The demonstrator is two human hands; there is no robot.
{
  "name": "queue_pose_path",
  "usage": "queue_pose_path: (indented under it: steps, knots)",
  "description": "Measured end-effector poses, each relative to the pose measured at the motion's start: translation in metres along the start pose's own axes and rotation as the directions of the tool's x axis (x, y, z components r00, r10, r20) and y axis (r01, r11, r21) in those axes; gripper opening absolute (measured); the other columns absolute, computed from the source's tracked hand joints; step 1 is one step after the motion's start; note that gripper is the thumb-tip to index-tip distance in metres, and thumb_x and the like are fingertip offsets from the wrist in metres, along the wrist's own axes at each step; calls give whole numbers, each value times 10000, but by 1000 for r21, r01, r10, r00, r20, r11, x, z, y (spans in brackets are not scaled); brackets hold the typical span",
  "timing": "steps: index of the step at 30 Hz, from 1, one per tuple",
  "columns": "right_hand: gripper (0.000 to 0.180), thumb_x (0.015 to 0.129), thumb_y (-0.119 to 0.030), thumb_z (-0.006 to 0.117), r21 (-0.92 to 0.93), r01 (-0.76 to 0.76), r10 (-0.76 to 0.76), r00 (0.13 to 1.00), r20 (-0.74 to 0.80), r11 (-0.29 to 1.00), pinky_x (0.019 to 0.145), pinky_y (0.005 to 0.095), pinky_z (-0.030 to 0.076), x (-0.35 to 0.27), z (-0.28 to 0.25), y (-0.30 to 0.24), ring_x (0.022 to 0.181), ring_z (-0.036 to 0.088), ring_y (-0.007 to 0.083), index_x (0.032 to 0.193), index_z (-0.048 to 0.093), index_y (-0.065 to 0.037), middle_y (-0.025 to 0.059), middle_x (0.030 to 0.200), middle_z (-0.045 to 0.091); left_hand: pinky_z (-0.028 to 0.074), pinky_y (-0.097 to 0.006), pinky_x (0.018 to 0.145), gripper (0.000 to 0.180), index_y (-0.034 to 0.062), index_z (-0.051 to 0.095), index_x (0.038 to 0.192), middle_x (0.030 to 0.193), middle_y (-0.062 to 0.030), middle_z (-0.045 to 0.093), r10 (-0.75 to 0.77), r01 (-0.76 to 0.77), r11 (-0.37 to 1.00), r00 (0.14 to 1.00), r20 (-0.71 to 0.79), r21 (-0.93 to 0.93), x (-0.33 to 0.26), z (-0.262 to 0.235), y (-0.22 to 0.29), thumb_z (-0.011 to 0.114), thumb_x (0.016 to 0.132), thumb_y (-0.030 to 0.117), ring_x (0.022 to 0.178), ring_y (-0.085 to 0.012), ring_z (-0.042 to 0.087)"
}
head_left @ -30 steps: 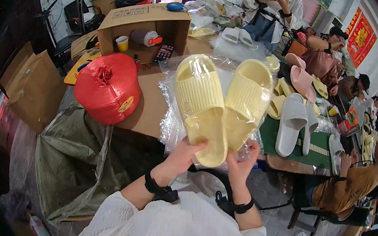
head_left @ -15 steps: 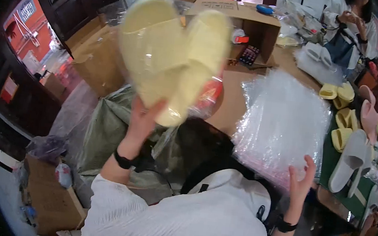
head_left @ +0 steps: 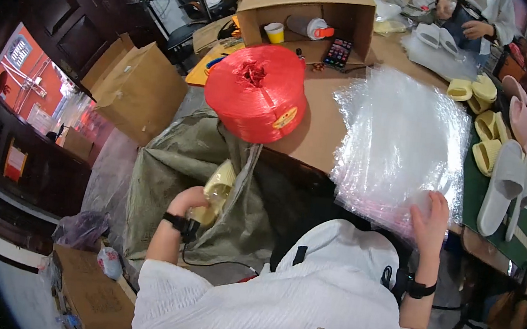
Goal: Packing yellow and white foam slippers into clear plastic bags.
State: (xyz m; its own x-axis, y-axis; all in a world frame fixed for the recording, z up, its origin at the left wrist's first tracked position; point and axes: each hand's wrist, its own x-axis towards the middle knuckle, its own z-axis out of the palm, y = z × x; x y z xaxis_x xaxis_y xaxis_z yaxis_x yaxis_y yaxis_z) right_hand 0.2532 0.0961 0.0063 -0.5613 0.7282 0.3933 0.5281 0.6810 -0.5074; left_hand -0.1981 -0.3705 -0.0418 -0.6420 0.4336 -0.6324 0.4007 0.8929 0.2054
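My left hand [head_left: 190, 203] grips a bagged pair of pale yellow slippers [head_left: 217, 188] and holds it down inside the mouth of a large grey-green sack [head_left: 166, 173] at my left side. Only the upper part of the pair shows above the sack's rim. My right hand [head_left: 430, 215] rests flat on the near edge of a stack of clear plastic bags [head_left: 401, 140] lying on the table, fingers spread on the top bag.
A big red spool of twine [head_left: 257, 90] stands on the brown table [head_left: 319, 125] beside the sack. An open cardboard box [head_left: 305, 15] sits behind it. Loose yellow, pink and white slippers [head_left: 491, 134] lie at right. Another person [head_left: 478, 20] works at the far end.
My left hand has swung the bagged yellow slippers from high in front of me down into the sack. My right hand has let go of them and moved onto the plastic bags.
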Motion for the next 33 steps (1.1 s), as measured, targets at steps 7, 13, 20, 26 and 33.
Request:
queue_pose_path:
  steps: [7, 13, 20, 26, 33]
  knots:
    - [513, 821, -170, 726, -28, 34, -35, 999, -6, 999, 1057, 448, 387, -4, 2, -7, 1230, 474, 404, 1256, 545, 30, 237, 1321, 497, 536, -432, 780, 340, 17, 717, 1028, 1001, -139, 733, -115, 173, 679, 985, 128, -714, 92, 87, 17, 700, 837, 298, 879, -284, 700]
    - [485, 800, -136, 720, -10, 15, -15, 1000, 24, 1000, 1036, 434, 414, 1, -2, -16, 1207, 504, 391, 1236, 562, 6, 218, 1295, 532, 541, -432, 799, 381, 7, 692, 1087, 1045, -146, 722, 36, 43, 351, 998, 60, -935, 109, 108, 26, 658, 872, 319, 901, -276, 697]
    - [492, 815, -148, 722, -22, 21, -20, 999, 37, 1000, 1043, 438, 401, 7, 5, -16, 1215, 483, 386, 1247, 547, 13, 206, 1302, 516, 547, -432, 820, 428, -4, 662, 1155, 1096, -154, 710, 79, -100, -134, 991, -111, -986, 132, 86, 20, 609, 912, 344, 928, -267, 694]
    - [485, 821, -150, 704, -76, 32, -31, 999, 9, 997, 1035, 441, 408, 3, 2, -15, 1212, 486, 393, 1251, 542, 6, 210, 1295, 520, 543, -426, 829, 430, 0, 661, 1160, 1108, -150, 705, 141, -169, -153, 971, -191, -974, 108, 86, 40, 591, 922, 352, 944, -266, 687]
    - [492, 795, -141, 705, 11, 24, -25, 1000, 10, 1000, 1038, 451, 400, -2, 2, -21, 1194, 490, 414, 1232, 541, 17, 233, 1274, 518, 536, -418, 841, 435, 7, 659, 1167, 1125, -146, 699, 254, -324, -204, 894, -369, -924, 86, 90, 54, 565, 937, 364, 967, -263, 678]
